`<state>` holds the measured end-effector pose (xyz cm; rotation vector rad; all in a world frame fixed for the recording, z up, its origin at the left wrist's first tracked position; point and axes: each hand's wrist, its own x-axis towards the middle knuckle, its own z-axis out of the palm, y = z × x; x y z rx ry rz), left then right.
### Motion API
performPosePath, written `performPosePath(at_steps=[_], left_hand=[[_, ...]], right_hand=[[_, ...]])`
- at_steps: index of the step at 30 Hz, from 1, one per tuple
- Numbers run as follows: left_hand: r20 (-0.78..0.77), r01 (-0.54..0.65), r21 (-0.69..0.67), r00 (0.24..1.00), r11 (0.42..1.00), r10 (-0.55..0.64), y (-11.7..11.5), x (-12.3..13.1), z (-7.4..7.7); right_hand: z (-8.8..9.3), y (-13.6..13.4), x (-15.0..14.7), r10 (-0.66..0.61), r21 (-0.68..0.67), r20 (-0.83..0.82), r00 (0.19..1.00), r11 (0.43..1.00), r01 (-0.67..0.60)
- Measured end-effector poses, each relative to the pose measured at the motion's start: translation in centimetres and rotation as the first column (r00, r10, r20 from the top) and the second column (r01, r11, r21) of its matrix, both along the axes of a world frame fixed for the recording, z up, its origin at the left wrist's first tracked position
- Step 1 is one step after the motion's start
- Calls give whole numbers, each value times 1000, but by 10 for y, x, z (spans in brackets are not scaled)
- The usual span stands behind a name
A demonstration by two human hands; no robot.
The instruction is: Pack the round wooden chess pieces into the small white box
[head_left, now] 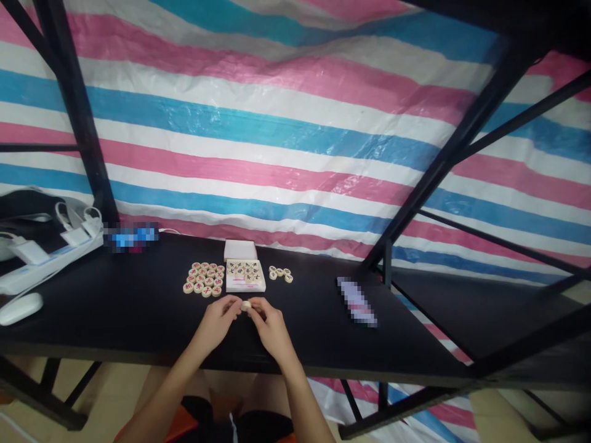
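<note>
A small round cream piece [246,304] is held between the fingertips of my left hand [222,317] and my right hand [269,323], low over the black table. Just beyond my hands lies an open white box [234,287], its lid side [240,251] at the back. Several round pieces with dark characters [249,271] sit inside it. Left of the box, several pieces with red characters [204,278] stand in close rows. To its right is a small group of pieces with dark characters [280,272]. The held piece's marking cannot be made out.
The black table [129,307] has a white power strip [60,258] with plugs and a white mouse-like object [21,309] at the left. A blurred blue item [133,237] lies behind. A blurred pale item [357,301] is at the right. Black frame bars [415,197] rise before striped sheeting [258,123].
</note>
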<state>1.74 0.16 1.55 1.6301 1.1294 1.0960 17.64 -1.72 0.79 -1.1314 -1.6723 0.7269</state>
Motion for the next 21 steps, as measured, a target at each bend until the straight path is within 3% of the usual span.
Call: performPosePath(at_steps=[7,16,21], left_hand=[[50,35,-33,998,999,-33,0,0,2],[169,18,-99,986,995,0,3,-1,-2],[149,36,-85,989,996,-23,3,-1,-3]], right_hand=[[2,0,-1,-42,118,116,992,993,28],[3,-1,-2,10,-19,59,998,1000,-9],[5,-2,-3,9,-18,44,999,1000,-8]])
